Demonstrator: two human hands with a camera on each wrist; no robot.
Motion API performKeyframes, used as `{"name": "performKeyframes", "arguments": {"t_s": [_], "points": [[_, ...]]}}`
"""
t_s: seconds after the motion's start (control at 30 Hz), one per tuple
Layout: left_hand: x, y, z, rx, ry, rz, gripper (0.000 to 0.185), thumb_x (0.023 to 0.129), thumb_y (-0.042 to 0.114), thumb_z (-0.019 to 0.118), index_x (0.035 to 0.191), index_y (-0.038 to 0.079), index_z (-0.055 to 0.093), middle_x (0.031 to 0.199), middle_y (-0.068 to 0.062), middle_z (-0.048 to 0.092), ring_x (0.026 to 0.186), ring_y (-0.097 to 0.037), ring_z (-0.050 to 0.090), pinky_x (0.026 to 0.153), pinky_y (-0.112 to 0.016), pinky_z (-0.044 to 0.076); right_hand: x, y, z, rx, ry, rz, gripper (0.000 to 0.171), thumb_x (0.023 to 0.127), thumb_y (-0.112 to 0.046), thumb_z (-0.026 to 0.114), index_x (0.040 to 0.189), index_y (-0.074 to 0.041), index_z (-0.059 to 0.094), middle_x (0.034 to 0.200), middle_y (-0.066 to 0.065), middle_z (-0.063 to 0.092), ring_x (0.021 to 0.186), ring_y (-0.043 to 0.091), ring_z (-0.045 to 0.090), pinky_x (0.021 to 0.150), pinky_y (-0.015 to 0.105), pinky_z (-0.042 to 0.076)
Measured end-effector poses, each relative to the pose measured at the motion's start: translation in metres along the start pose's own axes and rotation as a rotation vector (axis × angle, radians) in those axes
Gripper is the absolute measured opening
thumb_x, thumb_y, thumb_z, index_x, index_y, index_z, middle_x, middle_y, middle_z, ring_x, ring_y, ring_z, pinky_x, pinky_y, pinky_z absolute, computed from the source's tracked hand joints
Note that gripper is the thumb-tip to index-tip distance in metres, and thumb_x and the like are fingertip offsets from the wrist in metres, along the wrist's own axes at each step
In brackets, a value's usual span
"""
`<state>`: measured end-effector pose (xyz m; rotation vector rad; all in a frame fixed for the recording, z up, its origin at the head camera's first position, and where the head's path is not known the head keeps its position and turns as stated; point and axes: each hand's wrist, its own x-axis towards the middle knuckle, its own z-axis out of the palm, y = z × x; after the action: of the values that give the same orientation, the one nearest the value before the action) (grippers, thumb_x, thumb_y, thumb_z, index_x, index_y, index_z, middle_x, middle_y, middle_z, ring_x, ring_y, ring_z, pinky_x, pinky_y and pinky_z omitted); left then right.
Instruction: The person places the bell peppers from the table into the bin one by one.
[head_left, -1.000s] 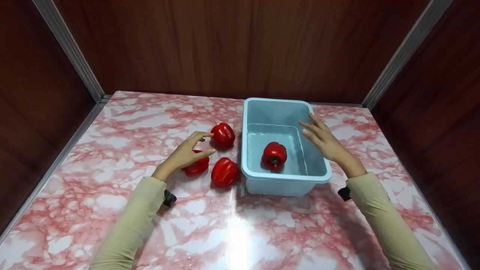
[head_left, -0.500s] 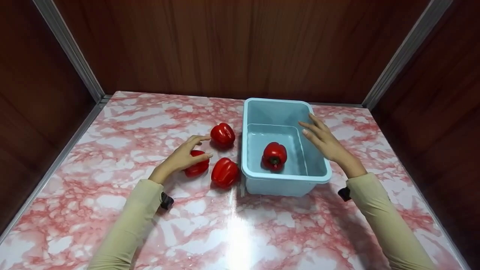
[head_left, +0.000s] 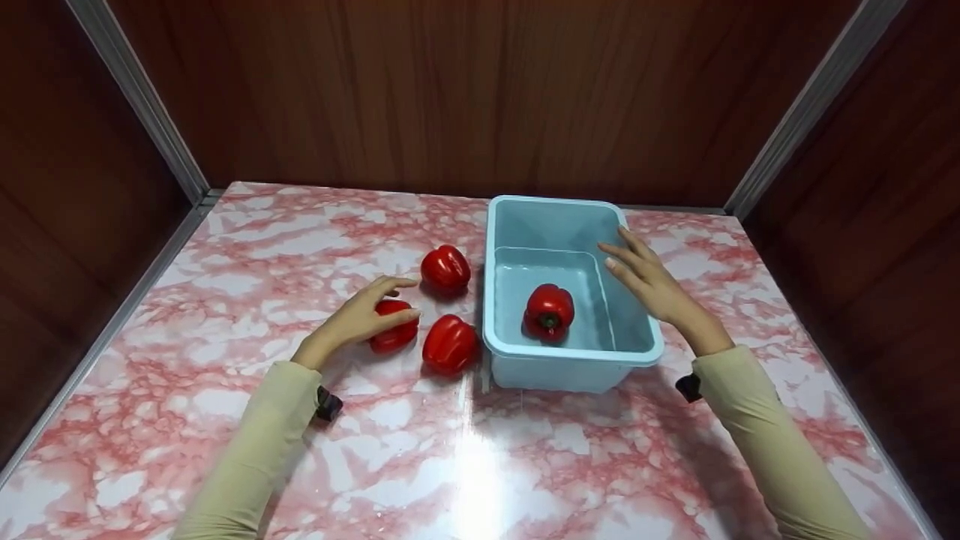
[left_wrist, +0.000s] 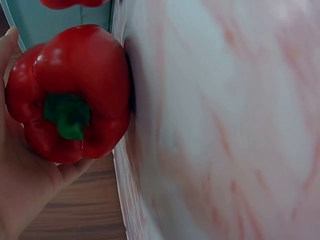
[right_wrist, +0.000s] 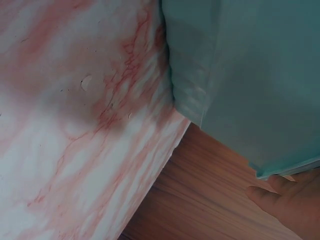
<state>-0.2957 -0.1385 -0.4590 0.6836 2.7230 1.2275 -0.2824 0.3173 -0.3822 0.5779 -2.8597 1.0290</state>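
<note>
In the head view my left hand (head_left: 358,315) hovers over the nearest left red bell pepper (head_left: 393,337), its thumb and fingers spread apart around it. The left wrist view shows that bell pepper (left_wrist: 75,85) from its green stem end, sitting on the tabletop with the palm and fingers beside it. Two more bell peppers stand close by: one farther back (head_left: 446,270) and another (head_left: 450,346) beside the bin. My right hand (head_left: 652,289) reaches over the right rim of the light blue plastic bin (head_left: 570,371), fingers extended. One bell pepper (head_left: 550,307) lies inside the bin.
The table (head_left: 225,405) has a pink and white marbled top. Dark wood panels (head_left: 420,97) enclose its back and sides, with grey metal posts at the corners. The bin's wall (right_wrist: 240,90) fills much of the right wrist view.
My left hand has drawn back from the rear bell pepper and lowered toward the left one. The right hand and the bin have stayed put.
</note>
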Motion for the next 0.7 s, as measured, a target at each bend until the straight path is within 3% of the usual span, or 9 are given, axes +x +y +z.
{"name": "performKeyframes", "arguments": {"t_s": [0.33,0.7], "points": [[-0.0059,-0.0022,-0.0023,0.013,-0.011,-0.003,0.066,0.075,0.06,0.065,0.131,0.027,0.051,0.133,0.004,0.047,0.115,-0.02,0.05,0.096,-0.041,0.042,-0.0005,-0.001,-0.0007,0.008,0.003,-0.012,0.048,0.098,-0.039,0.041,0.14,-0.015,0.043,0.155,0.01,0.007,0.141,0.035,0.002,0.107,0.065,0.005],[-0.0104,-0.0048,-0.0014,-0.012,-0.027,-0.028,0.065,0.073,0.059,0.067,0.129,0.031,0.05,0.135,0.004,0.046,0.118,-0.019,0.048,0.097,-0.042,0.041,-0.0007,0.0013,0.0001,0.007,0.005,-0.009,0.048,0.098,-0.039,0.041,0.139,-0.015,0.043,0.155,0.01,0.007,0.141,0.035,0.003,0.107,0.064,0.006]]}}
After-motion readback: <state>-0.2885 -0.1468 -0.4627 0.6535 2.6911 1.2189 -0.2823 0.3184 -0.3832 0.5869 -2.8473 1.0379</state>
